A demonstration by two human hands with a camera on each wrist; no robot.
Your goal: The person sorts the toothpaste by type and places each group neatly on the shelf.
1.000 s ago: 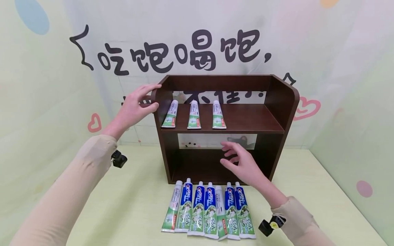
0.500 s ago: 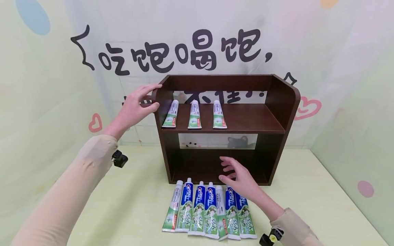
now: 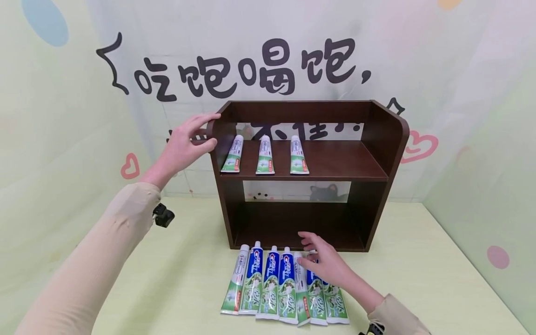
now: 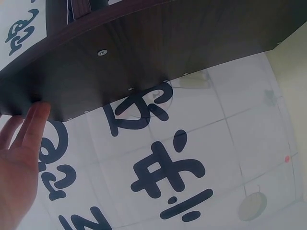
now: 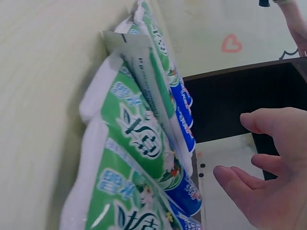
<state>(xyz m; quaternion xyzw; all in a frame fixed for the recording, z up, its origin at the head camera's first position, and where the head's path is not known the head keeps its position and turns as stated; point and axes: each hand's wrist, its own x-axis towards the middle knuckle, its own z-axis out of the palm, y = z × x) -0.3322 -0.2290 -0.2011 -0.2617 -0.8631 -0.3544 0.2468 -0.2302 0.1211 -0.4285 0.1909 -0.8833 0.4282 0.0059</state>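
Observation:
My left hand rests against the left side panel of a dark brown two-tier shelf, thumb by its front edge. In the left wrist view, fingers with little bend touch the panel's outer face. Over the right end of a row of toothpaste tubes hovers my right hand, its fingers loosely bent and holding nothing. Blue-and-green Crest tubes make up most of that row, with a white-and-green tube at its left end and another white-and-green tube among them. The hand partly covers the rightmost tubes.
Three white-and-green tubes, including the middle tube, lie spaced along the upper tier, caps to the back. The shelf stands on a pale yellow table, before a printed backdrop with large black characters.
My right hand has come down and toward me from the lower tier's opening to the right-hand tubes. The left hand keeps its place on the shelf, and the tubes have not moved.

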